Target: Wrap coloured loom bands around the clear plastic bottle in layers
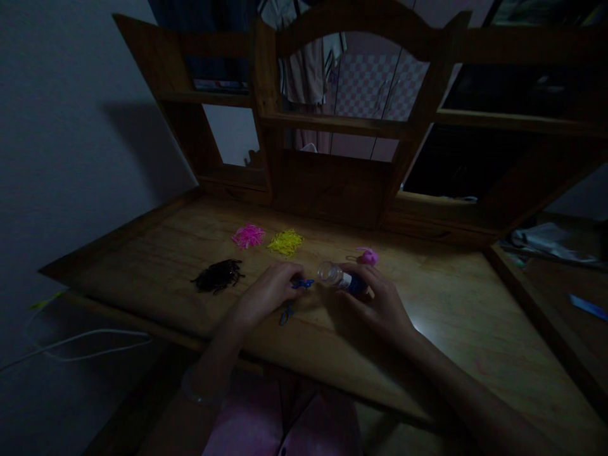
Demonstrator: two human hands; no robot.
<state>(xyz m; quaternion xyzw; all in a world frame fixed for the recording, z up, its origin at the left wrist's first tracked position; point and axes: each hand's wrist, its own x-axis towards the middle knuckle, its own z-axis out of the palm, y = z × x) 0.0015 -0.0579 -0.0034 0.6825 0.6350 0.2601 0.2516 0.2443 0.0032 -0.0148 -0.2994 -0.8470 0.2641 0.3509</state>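
Right of bottle (327,273): blocked by right grip (380,301), then passable over broad bare bench (468,304).
Left of bottle: barred by left grip (274,284), near.
Farther left of bottle: obstructed by black pile (218,277).
Beyond bottle, leftward: obstructed by yellow pile (285,242) and pink pile (247,236), narrowly parted.
Behind bottle: obstructed by purple lump (368,256), then walled by wooden shelf (327,190).

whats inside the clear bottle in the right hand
Dark blue material shows toward the base of the clear bottle, apparently inside it. The right hand covers part, so how much it holds cannot be seen.
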